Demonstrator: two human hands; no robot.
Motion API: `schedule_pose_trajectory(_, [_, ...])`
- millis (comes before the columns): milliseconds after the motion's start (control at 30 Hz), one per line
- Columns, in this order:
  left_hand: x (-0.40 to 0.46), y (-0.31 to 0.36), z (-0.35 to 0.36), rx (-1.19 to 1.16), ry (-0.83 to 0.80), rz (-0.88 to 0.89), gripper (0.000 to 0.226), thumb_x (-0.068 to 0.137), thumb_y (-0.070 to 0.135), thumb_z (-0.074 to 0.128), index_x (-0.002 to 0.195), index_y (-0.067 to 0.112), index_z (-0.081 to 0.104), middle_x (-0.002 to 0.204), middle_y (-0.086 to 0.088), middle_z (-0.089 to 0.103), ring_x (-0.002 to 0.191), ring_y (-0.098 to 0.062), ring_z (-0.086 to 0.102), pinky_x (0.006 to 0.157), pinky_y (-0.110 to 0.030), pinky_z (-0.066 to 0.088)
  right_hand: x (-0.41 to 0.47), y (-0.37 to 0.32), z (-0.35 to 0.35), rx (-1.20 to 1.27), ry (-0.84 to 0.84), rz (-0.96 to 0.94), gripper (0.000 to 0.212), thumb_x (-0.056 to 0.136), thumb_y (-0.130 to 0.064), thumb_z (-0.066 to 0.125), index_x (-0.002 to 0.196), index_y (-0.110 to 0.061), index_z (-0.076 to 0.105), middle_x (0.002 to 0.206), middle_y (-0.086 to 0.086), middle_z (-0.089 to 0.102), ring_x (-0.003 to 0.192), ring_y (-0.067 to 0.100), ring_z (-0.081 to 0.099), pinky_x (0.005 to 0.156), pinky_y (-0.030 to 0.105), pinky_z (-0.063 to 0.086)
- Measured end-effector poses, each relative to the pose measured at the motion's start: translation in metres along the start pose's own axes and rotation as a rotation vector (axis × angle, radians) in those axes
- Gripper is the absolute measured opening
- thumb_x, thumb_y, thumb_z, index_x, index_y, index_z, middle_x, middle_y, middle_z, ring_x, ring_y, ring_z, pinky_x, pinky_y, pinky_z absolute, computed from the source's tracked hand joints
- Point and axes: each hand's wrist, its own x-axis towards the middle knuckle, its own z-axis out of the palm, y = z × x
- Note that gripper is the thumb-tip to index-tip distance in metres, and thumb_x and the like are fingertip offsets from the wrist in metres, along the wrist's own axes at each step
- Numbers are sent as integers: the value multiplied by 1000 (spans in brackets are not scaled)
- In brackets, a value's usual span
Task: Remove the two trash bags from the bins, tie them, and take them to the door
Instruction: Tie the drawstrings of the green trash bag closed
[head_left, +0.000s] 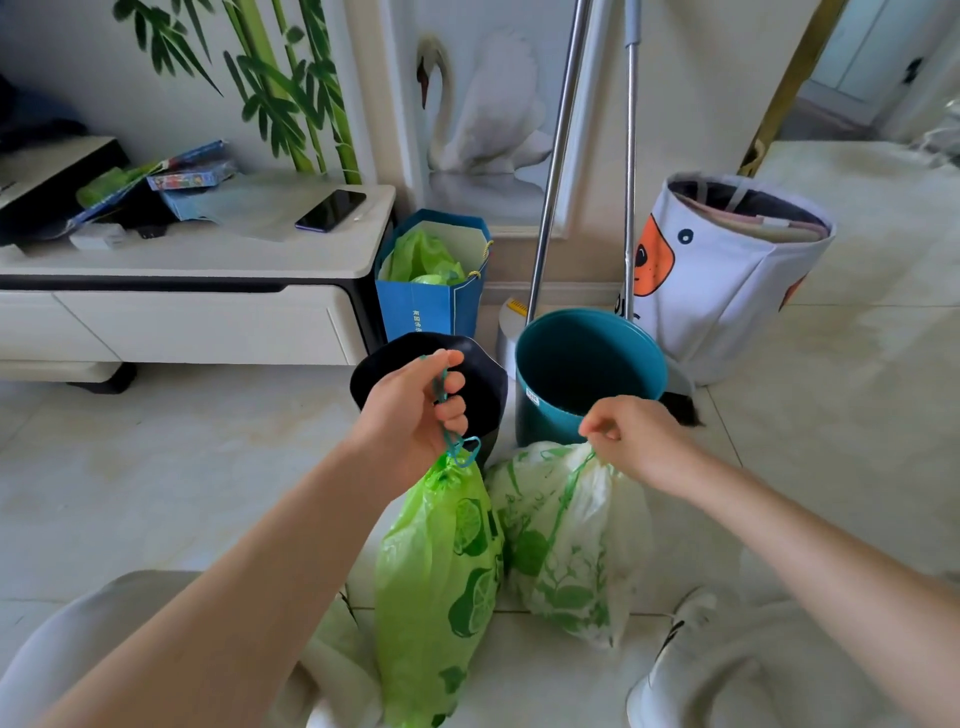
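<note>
Two trash bags hang in the lower middle of the frame, one in each hand. The left hand is clenched around the teal drawstring of the green bag, which is cinched shut at the top and printed with lemon slices. The right hand pinches the drawstring of the white bag, printed with green leaves; its neck is gathered but looks looser. The two bags touch side by side, and whether their bottoms rest on the tiled floor cannot be told.

Two bins stand just behind the hands in the center: a black bin, partly hidden by the left hand, and a teal bin to its right, open with no liner inside. Two metal poles lean against the wall above the teal bin. One blue paper bag holding green plastic sits behind the black bin, and one white fabric basket stands at right. At upper left, one phone lies on a white cabinet.
</note>
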Motion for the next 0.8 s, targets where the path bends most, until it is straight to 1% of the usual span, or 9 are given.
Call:
schedule_pose_trajectory(67, [-1, 0, 1, 61, 0, 10, 11, 97, 19, 47, 94, 13, 56, 61, 3, 40, 40, -8, 27, 42, -20, 23, 7, 14, 6, -130, 52, 54, 21, 81, -8, 48, 78, -13, 69, 81, 5, 66, 83, 26, 63, 75, 33, 51])
schedule_pose_trajectory(133, [-1, -1, 1, 111, 4, 17, 9, 95, 16, 51, 95, 13, 59, 61, 2, 40, 41, -8, 26, 42, -20, 22, 14, 27, 8, -186, 33, 133, 21, 73, -10, 40, 55, -13, 51, 65, 12, 58, 68, 34, 57, 62, 36, 47])
schedule_pose_trajectory(167, [-2, -1, 2, 131, 3, 21, 9, 95, 16, 52, 96, 13, 60, 61, 2, 40, 41, -8, 26, 42, -20, 22, 18, 34, 9, -189, 22, 177, 23, 75, -12, 39, 52, -14, 39, 58, 10, 50, 61, 32, 50, 56, 35, 40])
schedule_pose_trajectory(233, [-2, -1, 3, 164, -5, 30, 9, 94, 16, 54, 100, 12, 60, 61, 2, 41, 42, -9, 26, 43, -21, 21, 20, 45, 9, -148, 10, 257, 34, 86, -17, 40, 53, -14, 32, 57, 6, 42, 60, 28, 44, 57, 35, 32])
schedule_pose_trajectory(333, [-1, -3, 5, 192, -18, 49, 17, 93, 16, 56, 109, 9, 59, 60, 2, 41, 43, -9, 26, 44, -21, 20, 18, 57, 11, 2, -44, 367, 39, 96, -26, 34, 63, -8, 44, 68, 7, 49, 74, 29, 51, 62, 31, 39])
schedule_pose_trajectory(467, [2, -5, 8, 242, -34, 53, 21, 93, 15, 55, 112, 6, 58, 59, 3, 43, 44, -9, 27, 45, -22, 22, 18, 59, 17, 300, -139, 464, 38, 97, -39, 37, 85, -8, 55, 84, 10, 57, 73, 22, 52, 67, 31, 46])
schedule_pose_trajectory(633, [3, -10, 4, 296, -48, 36, 18, 95, 12, 51, 107, 5, 63, 61, 3, 44, 46, -9, 32, 46, -21, 27, 30, 62, 28, 406, -127, 420, 35, 91, -44, 48, 79, -12, 55, 77, 6, 56, 70, 18, 52, 66, 29, 44])
schedule_pose_trajectory(700, [2, -10, 3, 305, -56, 34, 19, 96, 11, 51, 108, 4, 63, 61, 3, 44, 46, -9, 32, 46, -21, 27, 35, 61, 30, 471, -130, 402, 27, 89, -33, 57, 80, -9, 64, 72, 3, 62, 65, 16, 55, 65, 30, 45])
schedule_pose_trajectory(800, [0, -8, 1, 310, -59, 37, 19, 95, 11, 51, 108, 4, 63, 60, 3, 44, 47, -10, 32, 46, -21, 29, 39, 53, 32, 594, -106, 394, 15, 87, -16, 63, 76, -8, 67, 49, -4, 57, 42, 6, 49, 46, 17, 38])
